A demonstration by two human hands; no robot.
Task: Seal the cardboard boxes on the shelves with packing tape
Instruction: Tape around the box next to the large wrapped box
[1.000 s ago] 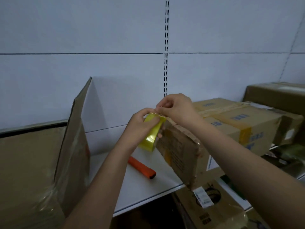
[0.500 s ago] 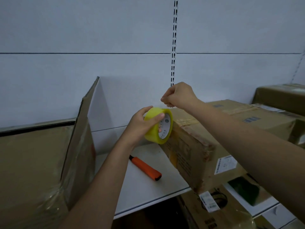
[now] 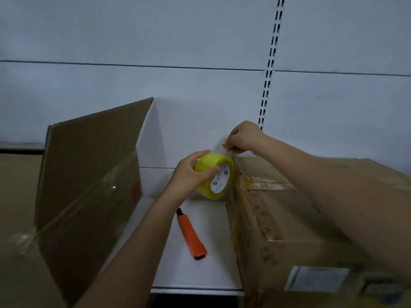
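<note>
My left hand [image 3: 190,173] grips a yellow roll of packing tape [image 3: 216,175], held on edge just left of the top left corner of a brown cardboard box [image 3: 278,218]. My right hand [image 3: 242,138] pinches the free end of the tape [image 3: 231,153] above the box's far left corner. A short strip runs from the roll up to those fingers. The box lies on the white shelf [image 3: 200,274] at the right, with old tape along its top seam. My right forearm crosses over the box top.
An orange utility knife [image 3: 191,234] lies on the shelf between the two boxes. At the left stands a second cardboard box [image 3: 73,207] with a raised flap [image 3: 95,156] and clear tape. A slotted upright [image 3: 270,61] runs up the white back wall.
The view has swung left and closer. My right hand has drawn the tape end up and away from the roll, and the roll now faces me at the box's corner.
</note>
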